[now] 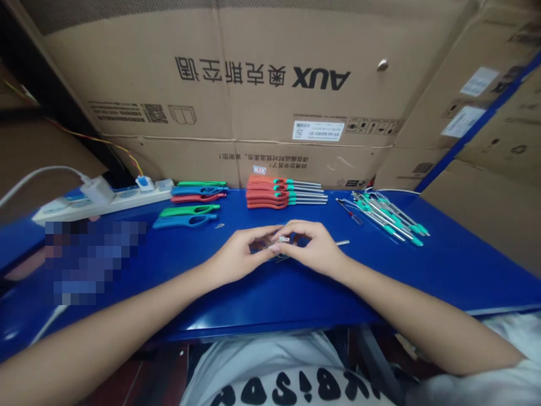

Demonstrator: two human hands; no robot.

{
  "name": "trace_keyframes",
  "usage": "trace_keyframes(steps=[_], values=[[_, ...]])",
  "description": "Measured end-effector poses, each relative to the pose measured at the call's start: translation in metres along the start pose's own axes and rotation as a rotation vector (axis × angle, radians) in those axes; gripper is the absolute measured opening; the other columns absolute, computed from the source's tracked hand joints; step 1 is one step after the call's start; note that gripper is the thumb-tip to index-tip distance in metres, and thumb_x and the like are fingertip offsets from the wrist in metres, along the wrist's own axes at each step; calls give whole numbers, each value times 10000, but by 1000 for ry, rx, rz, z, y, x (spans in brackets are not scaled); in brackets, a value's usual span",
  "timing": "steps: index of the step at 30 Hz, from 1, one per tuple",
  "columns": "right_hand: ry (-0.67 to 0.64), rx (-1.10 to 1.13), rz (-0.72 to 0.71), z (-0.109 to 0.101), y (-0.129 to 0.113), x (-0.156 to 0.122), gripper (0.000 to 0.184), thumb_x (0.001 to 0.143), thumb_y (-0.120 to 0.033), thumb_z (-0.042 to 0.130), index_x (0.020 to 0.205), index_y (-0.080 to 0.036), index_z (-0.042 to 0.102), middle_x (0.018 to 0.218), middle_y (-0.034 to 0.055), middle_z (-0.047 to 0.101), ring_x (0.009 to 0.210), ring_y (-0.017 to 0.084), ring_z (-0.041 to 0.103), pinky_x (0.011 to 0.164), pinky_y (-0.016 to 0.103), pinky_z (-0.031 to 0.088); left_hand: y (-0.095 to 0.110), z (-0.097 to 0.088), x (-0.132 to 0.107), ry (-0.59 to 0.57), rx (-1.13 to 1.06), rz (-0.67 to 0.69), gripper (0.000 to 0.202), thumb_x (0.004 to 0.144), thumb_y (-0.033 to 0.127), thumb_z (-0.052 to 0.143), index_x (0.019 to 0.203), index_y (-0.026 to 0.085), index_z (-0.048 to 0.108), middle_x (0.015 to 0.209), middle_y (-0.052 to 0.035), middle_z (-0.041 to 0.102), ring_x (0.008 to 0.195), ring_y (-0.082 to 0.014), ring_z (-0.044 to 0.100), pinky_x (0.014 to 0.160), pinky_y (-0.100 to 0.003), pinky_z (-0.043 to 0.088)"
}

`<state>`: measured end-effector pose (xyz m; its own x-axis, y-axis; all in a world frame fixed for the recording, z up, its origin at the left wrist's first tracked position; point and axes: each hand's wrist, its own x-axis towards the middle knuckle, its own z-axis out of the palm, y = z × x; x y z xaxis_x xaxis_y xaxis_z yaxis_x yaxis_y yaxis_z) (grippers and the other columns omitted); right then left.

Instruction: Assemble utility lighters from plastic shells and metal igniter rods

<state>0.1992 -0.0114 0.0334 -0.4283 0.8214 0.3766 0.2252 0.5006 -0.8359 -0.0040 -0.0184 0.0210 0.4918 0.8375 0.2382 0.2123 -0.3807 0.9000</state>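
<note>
My left hand [240, 252] and my right hand [318, 247] meet over the middle of the blue table, thumbs and fingertips pinched together. Between them is a small whitish part [284, 239], mostly covered by my fingers, so its kind is unclear. Thin wires [280, 259] show below the fingertips. A short metal tube end [343, 242] sticks out beyond my right hand; whether it joins the held part is hidden. Just past my left hand lies a tiny metal clip-like piece [220, 226].
Red-handled long lighters [267, 194] lie stacked at the back. Green and blue handle shells [186, 220] lie to their left, near a white power strip [105, 200]. Metal tubes with teal ends [391, 217] are piled right, beside a small red-and-black piece [350, 212]. Cardboard [253, 113] walls the back.
</note>
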Motion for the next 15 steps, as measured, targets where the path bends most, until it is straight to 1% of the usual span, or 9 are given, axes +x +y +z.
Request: trace_keyframes(steps=[2, 4, 6, 8, 10, 11, 13, 15], values=[[3, 23, -6, -2, 8, -1, 323, 796, -459, 795, 1001, -220, 726, 896, 46, 732, 774, 176, 646, 673, 297, 505, 0, 0, 2, 12, -140, -121, 461, 853, 453, 740, 1188, 136, 723, 1023, -89, 773, 830, -194, 703, 783, -305, 576], [6, 11, -1, -10, 14, 0, 374, 828, -416, 764, 1125, -210, 667, 882, 33, 699, 735, 151, 612, 641, 271, 484, 0, -3, 4, 44, -195, -186, 393, 812, 465, 784, 1016, 130, 756, 881, -61, 755, 709, -150, 651, 698, -268, 546], [-46, -60, -7, -20, 17, 1, 307, 856, -360, 732, 1104, -201, 646, 875, 18, 659, 672, 119, 547, 606, 248, 455, 1, -6, 6, 133, -252, -220, 367, 803, 480, 795, 898, 132, 722, 723, -17, 677, 616, -110, 583, 609, -219, 491], [-186, -168, -72, -26, 19, 1, 208, 860, -296, 726, 1031, -198, 662, 914, 21, 641, 679, 111, 520, 637, 248, 462, 3, -8, 8, 211, -346, -249, 362, 830, 489, 770, 873, 145, 666, 602, 34, 543, 523, -74, 473, 500, -174, 382], [-340, -268, -170, -28, 20, 0, 155, 865, -248, 723, 1007, -200, 685, 992, 42, 633, 795, 137, 572, 749, 275, 495, 4, -8, 9, 249, -456, -287, 351, 847, 478, 755, 866, 156, 615, 565, 70, 414, 471, -53, 357, 444, -156, 281], [-393, -315, -213, -28, 21, -1, 138, 874, -235, 716, 1007, -203, 695, 1035, 53, 627, 877, 158, 596, 809, 295, 502, 5, -7, 8, 254, -501, -313, 347, 854, 472, 747, 862, 159, 598, 569, 79, 367, 460, -47, 312, 432, -152, 248], [-451, -396, -256, -26, 22, -3, 86, 907, -229, 685, 987, -208, 707, 1100, 69, 616, 996, 190, 612, 890, 330, 500, 6, -5, 8, 231, -560, -377, 351, 875, 482, 714, 850, 158, 582, 595, 79, 324, 452, -44, 272, 419, -152, 219], [-463, -430, -258, -23, 24, -3, 66, 934, -234, 655, 959, -210, 711, 1124, 73, 616, 1003, 191, 617, 894, 336, 502, 6, -3, 7, 189, -588, -431, 367, 903, 508, 663, 853, 152, 592, 614, 70, 316, 447, -47, 268, 409, -156, 205]])
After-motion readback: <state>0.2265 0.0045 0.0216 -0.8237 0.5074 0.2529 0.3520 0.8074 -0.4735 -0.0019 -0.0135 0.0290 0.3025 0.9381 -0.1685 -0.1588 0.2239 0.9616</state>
